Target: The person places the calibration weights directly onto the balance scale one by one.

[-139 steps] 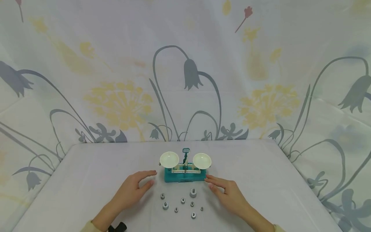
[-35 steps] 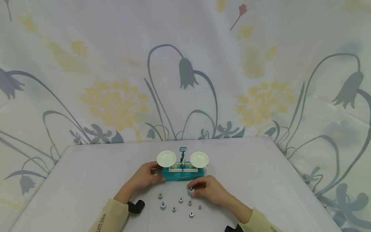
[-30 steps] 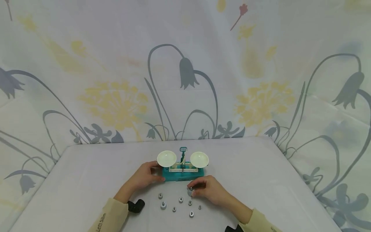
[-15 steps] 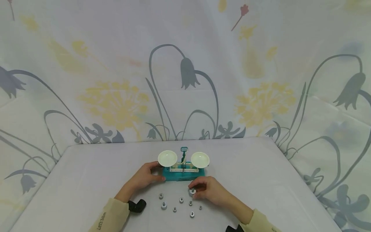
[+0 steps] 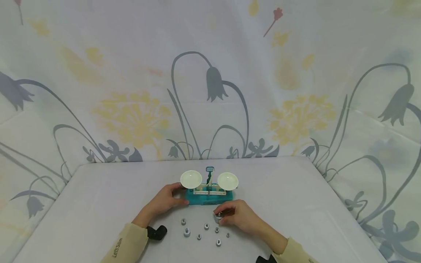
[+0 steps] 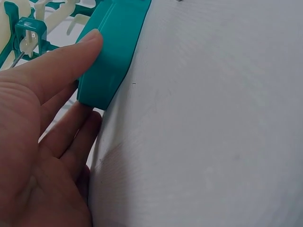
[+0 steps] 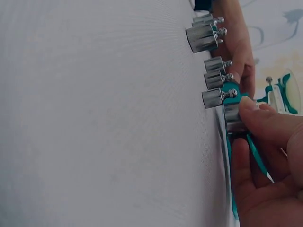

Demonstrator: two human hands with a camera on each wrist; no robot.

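A toy balance scale with a teal base (image 5: pixel 210 199) and two white pans, left pan (image 5: pixel 191 179) and right pan (image 5: pixel 228 181), stands on the white-covered table. My left hand (image 5: pixel 164 201) holds the base's left end. In the left wrist view its thumb (image 6: pixel 90 42) lies on the teal base (image 6: pixel 113 52), with fingers at the base's end and underside. In front of the scale's right half, my right hand (image 5: pixel 238 216) pinches the largest metal weight (image 5: pixel 217 218) between thumb and fingers. The right wrist view shows this silver weight (image 7: pixel 233 118) upright by the tabletop. Both pans are bare.
Several smaller knobbed weights stand loosely spread in front of the scale, among them a medium one (image 5: pixel 186 232) and a tiny one (image 5: pixel 228 235). A black wrist device (image 5: pixel 157 232) sits at the left sleeve. Behind the table hangs a flower-printed cloth (image 5: pixel 210 120).
Since the earliest frame, my left hand has moved in and taken the scale base's left end. My right hand left the base's right corner and gripped the largest weight. Little differs over the last second.
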